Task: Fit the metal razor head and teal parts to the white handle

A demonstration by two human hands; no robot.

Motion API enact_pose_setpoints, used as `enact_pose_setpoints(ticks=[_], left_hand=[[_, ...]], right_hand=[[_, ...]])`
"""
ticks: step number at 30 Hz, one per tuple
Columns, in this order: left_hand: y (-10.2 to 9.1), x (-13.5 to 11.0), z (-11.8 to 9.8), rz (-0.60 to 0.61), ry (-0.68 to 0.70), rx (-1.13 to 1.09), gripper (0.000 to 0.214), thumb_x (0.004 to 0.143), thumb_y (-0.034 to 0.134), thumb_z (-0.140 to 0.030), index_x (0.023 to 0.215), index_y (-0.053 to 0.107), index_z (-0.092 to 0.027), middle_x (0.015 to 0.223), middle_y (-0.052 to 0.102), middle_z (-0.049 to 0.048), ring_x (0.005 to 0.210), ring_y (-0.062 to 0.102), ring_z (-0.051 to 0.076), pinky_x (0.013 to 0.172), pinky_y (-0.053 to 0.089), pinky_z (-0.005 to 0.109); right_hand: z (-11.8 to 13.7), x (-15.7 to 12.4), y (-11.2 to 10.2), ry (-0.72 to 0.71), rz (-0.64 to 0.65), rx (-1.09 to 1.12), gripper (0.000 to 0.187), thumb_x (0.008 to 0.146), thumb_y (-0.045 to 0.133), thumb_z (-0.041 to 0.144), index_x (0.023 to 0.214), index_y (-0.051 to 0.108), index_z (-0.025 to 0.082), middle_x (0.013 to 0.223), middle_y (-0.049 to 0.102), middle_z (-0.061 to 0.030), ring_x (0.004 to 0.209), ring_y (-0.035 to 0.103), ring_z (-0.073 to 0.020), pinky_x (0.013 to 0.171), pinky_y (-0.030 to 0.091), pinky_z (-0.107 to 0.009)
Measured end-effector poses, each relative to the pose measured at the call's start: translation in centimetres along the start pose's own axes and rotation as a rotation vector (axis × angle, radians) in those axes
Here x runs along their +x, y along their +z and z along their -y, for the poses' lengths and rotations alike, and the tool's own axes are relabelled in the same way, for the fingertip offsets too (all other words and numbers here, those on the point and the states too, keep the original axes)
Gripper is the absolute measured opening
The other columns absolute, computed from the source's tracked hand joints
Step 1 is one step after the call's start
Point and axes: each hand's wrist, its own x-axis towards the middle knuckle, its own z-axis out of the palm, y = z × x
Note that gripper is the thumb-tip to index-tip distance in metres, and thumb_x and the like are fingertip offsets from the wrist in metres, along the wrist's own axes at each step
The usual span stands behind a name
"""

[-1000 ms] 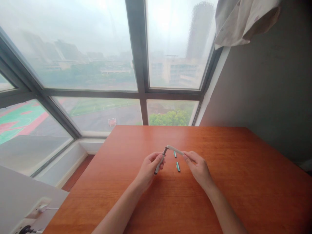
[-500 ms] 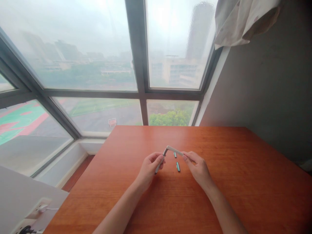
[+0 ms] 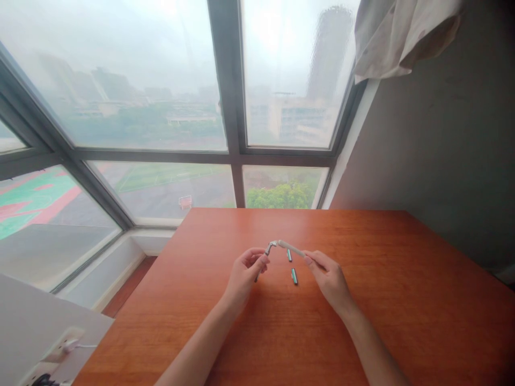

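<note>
In the head view my left hand [image 3: 247, 276] is closed round a grey-silver razor handle [image 3: 267, 250], whose bent metal neck points up and to the right. No blade head shows on it. My right hand [image 3: 326, 273] pinches a slim whitish stick [image 3: 293, 249] with a thicker rounded tip; its exact kind is unclear. That tip sits right beside the neck of the handle, and I cannot tell if they touch. Beneath, on the wooden table, lie two small dark razor cartridges with green strips, a nearer cartridge [image 3: 294, 276] and a farther cartridge [image 3: 289, 255].
The brown wooden table [image 3: 362, 252] reaches to large framed windows [image 3: 233, 107]. A grey wall [image 3: 434, 139] stands on the right, with a hanging pale cloth [image 3: 402, 37] above. Low at the left is a wall socket with a white plug [image 3: 69, 346].
The stick's tip was against the top of the razor handle; now it has drawn slightly right and the metal neck shows. My left hand shifted a little to the left.
</note>
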Motion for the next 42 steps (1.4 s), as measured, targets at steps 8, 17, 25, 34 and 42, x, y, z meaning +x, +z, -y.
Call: enact_pose_setpoints(ticks=[8, 17, 25, 34, 42], left_hand=[[-0.27, 0.1, 0.24, 0.003, 0.024, 0.034, 0.028, 0.07, 0.073, -0.039, 0.086, 0.066, -0.017, 0.071, 0.065, 0.0029, 0.063, 0.054, 0.013, 0.06, 0.04, 0.024], [-0.13, 0.01, -0.02, -0.004, 0.05, 0.068, 0.026, 0.072, 0.072, -0.036, 0.087, 0.066, -0.016, 0.07, 0.063, 0.0023, 0.062, 0.052, 0.012, 0.059, 0.039, 0.023], [-0.12, 0.16, 0.17, -0.015, 0.054, 0.064, 0.027, 0.071, 0.072, -0.037, 0.087, 0.065, -0.016, 0.069, 0.063, 0.0016, 0.061, 0.051, 0.012, 0.058, 0.039, 0.023], [-0.01, 0.09, 0.14, -0.007, 0.042, 0.044, 0.028, 0.071, 0.072, -0.039, 0.087, 0.066, -0.016, 0.069, 0.064, 0.0016, 0.06, 0.052, 0.012, 0.058, 0.039, 0.024], [0.06, -0.24, 0.18, 0.044, 0.038, 0.0, 0.025, 0.074, 0.071, -0.036, 0.089, 0.065, -0.016, 0.072, 0.063, 0.0027, 0.062, 0.051, 0.012, 0.059, 0.038, 0.022]], right_hand=[[-0.01, 0.05, 0.14, -0.015, 0.011, -0.01, 0.032, 0.09, 0.048, 0.041, 0.098, 0.07, 0.02, 0.087, 0.068, -0.0057, 0.083, 0.061, -0.0204, 0.07, 0.046, -0.028], [0.15, 0.04, 0.15, -0.022, 0.011, -0.013, 0.031, 0.091, 0.048, 0.04, 0.098, 0.07, 0.019, 0.086, 0.067, -0.0054, 0.081, 0.061, -0.0197, 0.07, 0.046, -0.027], [-0.11, -0.02, 0.36, -0.004, 0.016, 0.007, 0.032, 0.091, 0.048, 0.041, 0.099, 0.07, 0.019, 0.087, 0.067, -0.0059, 0.082, 0.061, -0.0199, 0.071, 0.046, -0.027], [0.19, -0.01, 0.38, 0.03, 0.015, 0.063, 0.035, 0.09, 0.049, 0.043, 0.1, 0.07, 0.018, 0.082, 0.065, -0.0043, 0.077, 0.058, -0.0185, 0.067, 0.045, -0.026], [-0.1, 0.06, 0.49, 0.023, 0.007, 0.051, 0.033, 0.09, 0.049, 0.041, 0.101, 0.07, 0.018, 0.09, 0.066, -0.0054, 0.085, 0.06, -0.0198, 0.071, 0.044, -0.026]])
